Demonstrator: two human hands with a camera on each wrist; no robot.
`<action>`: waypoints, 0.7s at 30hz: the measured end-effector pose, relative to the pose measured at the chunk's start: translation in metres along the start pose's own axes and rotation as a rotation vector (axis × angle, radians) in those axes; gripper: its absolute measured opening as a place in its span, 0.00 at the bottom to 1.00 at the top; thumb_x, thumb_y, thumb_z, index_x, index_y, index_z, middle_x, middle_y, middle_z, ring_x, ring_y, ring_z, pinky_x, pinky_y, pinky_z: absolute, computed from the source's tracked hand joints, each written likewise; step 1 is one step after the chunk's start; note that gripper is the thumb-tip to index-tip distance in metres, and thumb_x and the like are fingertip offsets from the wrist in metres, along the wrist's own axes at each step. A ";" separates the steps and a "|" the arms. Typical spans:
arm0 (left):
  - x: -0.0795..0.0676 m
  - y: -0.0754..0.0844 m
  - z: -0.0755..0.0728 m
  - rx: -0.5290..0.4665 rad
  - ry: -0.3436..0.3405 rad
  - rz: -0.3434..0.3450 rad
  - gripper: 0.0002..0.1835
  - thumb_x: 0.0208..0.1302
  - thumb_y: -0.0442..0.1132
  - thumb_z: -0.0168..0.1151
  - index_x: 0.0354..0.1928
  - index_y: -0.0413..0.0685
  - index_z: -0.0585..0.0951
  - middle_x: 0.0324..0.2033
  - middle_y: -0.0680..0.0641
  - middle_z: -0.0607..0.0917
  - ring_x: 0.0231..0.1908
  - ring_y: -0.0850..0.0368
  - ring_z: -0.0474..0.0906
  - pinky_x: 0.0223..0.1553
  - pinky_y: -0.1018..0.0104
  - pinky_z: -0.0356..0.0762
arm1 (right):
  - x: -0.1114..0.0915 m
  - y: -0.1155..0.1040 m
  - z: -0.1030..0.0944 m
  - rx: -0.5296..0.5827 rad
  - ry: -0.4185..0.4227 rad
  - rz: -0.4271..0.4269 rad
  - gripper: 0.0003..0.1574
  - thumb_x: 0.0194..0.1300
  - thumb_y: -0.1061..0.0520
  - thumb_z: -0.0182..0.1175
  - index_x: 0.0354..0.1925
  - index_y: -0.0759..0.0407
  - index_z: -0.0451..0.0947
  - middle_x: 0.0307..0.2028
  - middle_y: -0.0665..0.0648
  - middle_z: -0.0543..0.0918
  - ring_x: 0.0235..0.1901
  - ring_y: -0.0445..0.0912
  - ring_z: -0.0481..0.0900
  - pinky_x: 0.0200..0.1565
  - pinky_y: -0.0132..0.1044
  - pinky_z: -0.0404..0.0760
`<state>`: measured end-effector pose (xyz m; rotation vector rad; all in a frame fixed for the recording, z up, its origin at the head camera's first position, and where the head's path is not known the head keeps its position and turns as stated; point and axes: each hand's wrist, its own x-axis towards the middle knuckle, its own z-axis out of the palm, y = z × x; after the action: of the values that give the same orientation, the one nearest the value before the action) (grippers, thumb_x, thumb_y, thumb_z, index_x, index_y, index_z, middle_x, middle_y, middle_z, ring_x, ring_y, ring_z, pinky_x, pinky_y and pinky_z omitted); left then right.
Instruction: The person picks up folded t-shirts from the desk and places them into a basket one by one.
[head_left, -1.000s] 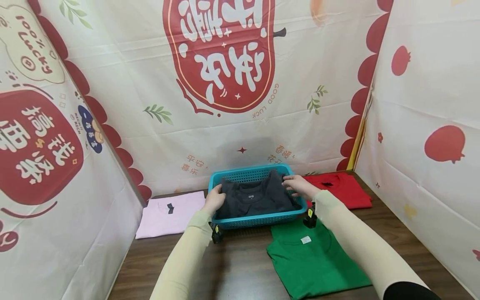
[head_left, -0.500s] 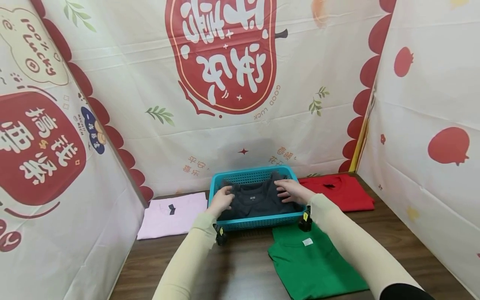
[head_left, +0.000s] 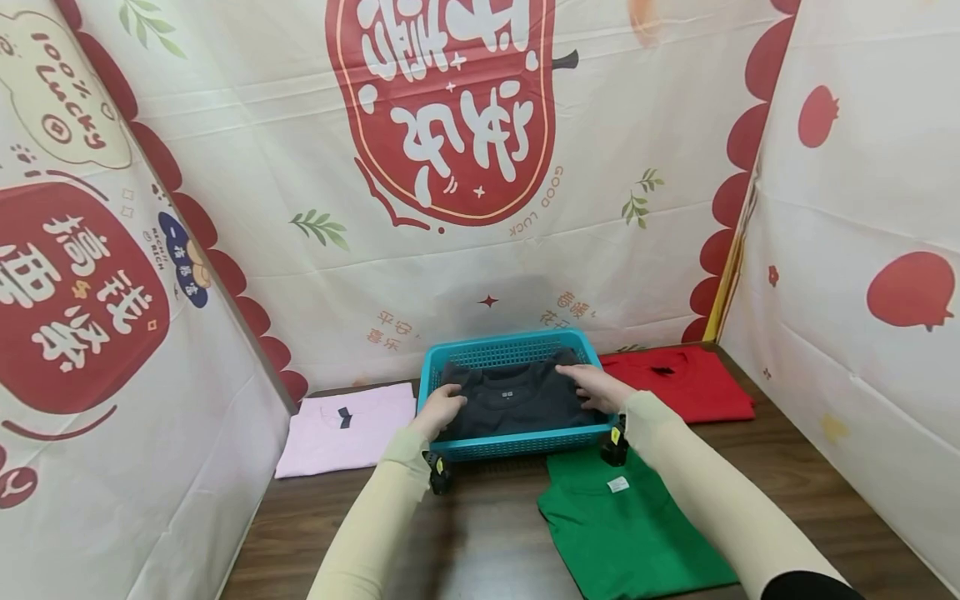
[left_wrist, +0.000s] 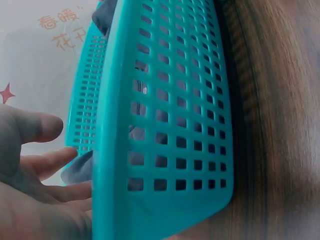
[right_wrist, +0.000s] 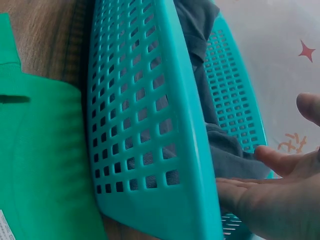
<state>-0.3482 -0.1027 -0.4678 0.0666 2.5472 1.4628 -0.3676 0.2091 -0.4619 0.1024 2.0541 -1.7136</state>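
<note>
1. While the dark shirt (head_left: pixel 517 408) lies inside the blue basket (head_left: pixel 525 439) on the table (head_left: pixel 457 542), the left hand (head_left: pixel 441 410) reaches in, fingers spread.
2. The right hand (head_left: pixel 597 387), thumb and fingers apart, reaches in opposite.
3. Nearby lie a pink shirt (head_left: pixel 356 437), red shirt (head_left: pixel 693 387) and green shirt (head_left: pixel 637 529).

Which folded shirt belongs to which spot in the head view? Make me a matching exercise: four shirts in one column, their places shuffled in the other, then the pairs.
Shirts
1. pink shirt
2. dark grey shirt
3. green shirt
4. red shirt

Places
A. right of the basket
B. inside the basket
C. left of the basket
D. nearer the camera than the basket, partly hidden by the right sleeve

Pairs: 1-C, 2-B, 3-D, 4-A
</note>
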 end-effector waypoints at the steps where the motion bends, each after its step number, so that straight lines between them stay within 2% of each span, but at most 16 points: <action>1: 0.000 0.000 0.000 -0.006 0.014 0.009 0.25 0.73 0.41 0.50 0.69 0.39 0.67 0.65 0.37 0.68 0.62 0.38 0.67 0.54 0.40 0.70 | -0.001 0.000 -0.001 0.006 -0.002 -0.013 0.50 0.75 0.42 0.48 0.75 0.67 0.34 0.73 0.72 0.38 0.70 0.69 0.43 0.65 0.62 0.54; 4: -0.001 0.006 0.001 -0.044 0.079 0.073 0.22 0.73 0.41 0.51 0.64 0.39 0.72 0.60 0.38 0.74 0.59 0.41 0.71 0.54 0.46 0.72 | -0.009 -0.004 -0.004 0.035 -0.002 -0.073 0.49 0.75 0.43 0.48 0.75 0.67 0.36 0.73 0.73 0.43 0.70 0.67 0.48 0.65 0.60 0.57; 6: -0.002 0.011 0.002 -0.108 0.126 0.123 0.19 0.73 0.41 0.52 0.60 0.40 0.77 0.54 0.39 0.79 0.55 0.43 0.75 0.53 0.49 0.74 | -0.020 -0.009 -0.006 0.048 0.010 -0.120 0.47 0.75 0.43 0.48 0.75 0.67 0.40 0.72 0.73 0.49 0.69 0.65 0.53 0.65 0.57 0.61; 9: -0.011 0.020 0.001 -0.225 0.153 0.196 0.15 0.73 0.43 0.54 0.52 0.41 0.81 0.43 0.41 0.84 0.45 0.44 0.80 0.44 0.52 0.79 | -0.040 -0.015 -0.009 0.045 0.042 -0.202 0.43 0.75 0.44 0.49 0.73 0.67 0.49 0.69 0.71 0.57 0.67 0.63 0.60 0.63 0.55 0.65; 11: -0.020 0.028 0.002 -0.280 0.149 0.236 0.15 0.72 0.45 0.55 0.48 0.42 0.83 0.38 0.42 0.84 0.41 0.44 0.82 0.42 0.53 0.80 | -0.055 -0.018 -0.012 0.035 0.064 -0.254 0.41 0.74 0.42 0.49 0.72 0.66 0.54 0.68 0.71 0.61 0.64 0.62 0.65 0.62 0.54 0.67; 15: -0.046 0.041 0.010 -0.307 0.122 0.293 0.16 0.69 0.49 0.59 0.42 0.43 0.84 0.33 0.44 0.85 0.34 0.50 0.83 0.36 0.59 0.82 | -0.090 -0.015 -0.022 -0.008 0.108 -0.329 0.41 0.72 0.40 0.51 0.70 0.65 0.59 0.66 0.70 0.63 0.60 0.62 0.70 0.60 0.53 0.70; 18: -0.063 0.043 0.021 -0.321 0.080 0.318 0.16 0.68 0.49 0.60 0.41 0.42 0.84 0.32 0.43 0.85 0.31 0.51 0.84 0.34 0.60 0.82 | -0.115 -0.004 -0.031 -0.073 0.148 -0.333 0.41 0.71 0.39 0.51 0.70 0.63 0.60 0.66 0.68 0.65 0.57 0.59 0.73 0.57 0.49 0.73; 21: -0.080 0.037 0.036 -0.337 0.021 0.337 0.15 0.69 0.46 0.59 0.42 0.40 0.84 0.33 0.38 0.85 0.31 0.47 0.84 0.33 0.58 0.82 | -0.133 0.014 -0.042 -0.113 0.174 -0.317 0.40 0.72 0.40 0.50 0.70 0.65 0.60 0.64 0.67 0.68 0.52 0.53 0.76 0.53 0.46 0.76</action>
<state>-0.2654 -0.0649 -0.4415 0.4484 2.3484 2.0050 -0.2568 0.2827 -0.4173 -0.1214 2.3957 -1.8189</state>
